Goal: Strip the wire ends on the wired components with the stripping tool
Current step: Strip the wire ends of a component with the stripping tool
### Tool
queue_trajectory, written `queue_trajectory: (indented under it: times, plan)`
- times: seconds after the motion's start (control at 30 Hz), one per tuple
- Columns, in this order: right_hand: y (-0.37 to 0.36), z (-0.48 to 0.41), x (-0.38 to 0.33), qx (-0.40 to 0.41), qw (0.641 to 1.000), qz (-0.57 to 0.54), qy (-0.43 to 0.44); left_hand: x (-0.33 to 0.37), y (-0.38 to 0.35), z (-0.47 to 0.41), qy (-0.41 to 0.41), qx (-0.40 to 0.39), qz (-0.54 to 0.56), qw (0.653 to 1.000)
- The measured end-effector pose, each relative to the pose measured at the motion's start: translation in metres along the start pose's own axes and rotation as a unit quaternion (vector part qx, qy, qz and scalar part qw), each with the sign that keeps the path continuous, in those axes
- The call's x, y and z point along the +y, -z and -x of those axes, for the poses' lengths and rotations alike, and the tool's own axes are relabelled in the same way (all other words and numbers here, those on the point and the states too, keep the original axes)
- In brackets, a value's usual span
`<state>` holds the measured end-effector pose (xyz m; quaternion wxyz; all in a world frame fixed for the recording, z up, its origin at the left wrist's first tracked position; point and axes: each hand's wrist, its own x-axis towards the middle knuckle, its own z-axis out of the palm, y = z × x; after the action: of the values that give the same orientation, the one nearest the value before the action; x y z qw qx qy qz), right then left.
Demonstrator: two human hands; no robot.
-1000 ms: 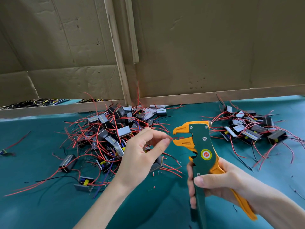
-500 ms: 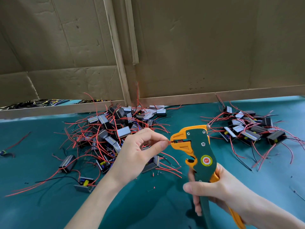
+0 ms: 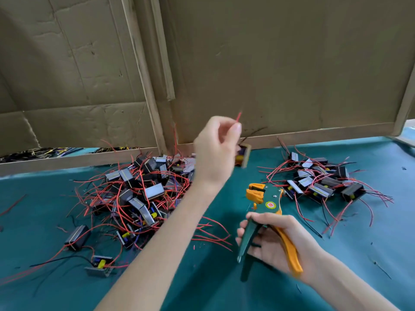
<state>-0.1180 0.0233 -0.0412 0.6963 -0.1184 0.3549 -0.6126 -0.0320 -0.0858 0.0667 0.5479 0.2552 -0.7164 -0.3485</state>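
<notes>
Teal cloth (image 3: pixel 224 277) is covering the work surface across the lower half of the frame. The left hand (image 3: pixel 215 151) is hovering at centre frame, above the cloth, with thumb and forefinger pressing together and pinching a red wire (image 3: pixel 238 116). The free end of this wire is projecting up and to the right of the fingertips, and the remaining fingers are curling loosely toward the palm. A wired component (image 3: pixel 243 154) is hanging just right of that hand. It is blurred, and whether it is joined to the pinched wire cannot be told. The right hand (image 3: pixel 274 241) is sitting lower right of centre and gripping the wire stripping tool (image 3: pixel 269 204). The fingers are curling round the green handle, the thumb is lying over the top of it, and the orange handle is running back along the heel of the palm. The two handles are standing spread apart, and the orange head is pointing toward the upper left, well apart from the pinched wire. A large pile of wired components (image 3: pixel 143 194), tangled in red and black leads, is lying left of centre. A smaller pile (image 3: pixel 321 182) is lying at the right, just beyond the tool head. Two loose components (image 3: pixel 77 236) are lying at lower left. Cardboard panels (image 3: pixel 280 63), joined by a wooden batten (image 3: pixel 143 75), are closing off the upper half of the frame.
</notes>
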Motion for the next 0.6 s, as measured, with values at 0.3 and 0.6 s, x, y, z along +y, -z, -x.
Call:
queue_trajectory:
  times: [0.3, 0.6]
  plan:
    - [0.009, -0.005, -0.004, 0.004, 1.0, -0.003, -0.002, -0.027, -0.087, -0.015, 0.036, -0.307, -0.154, 0.938]
    - [0.009, -0.008, -0.006, 0.023, 0.999, 0.019, 0.014, -0.119, 0.027, -0.045, 0.096, -0.315, -0.608, 0.722]
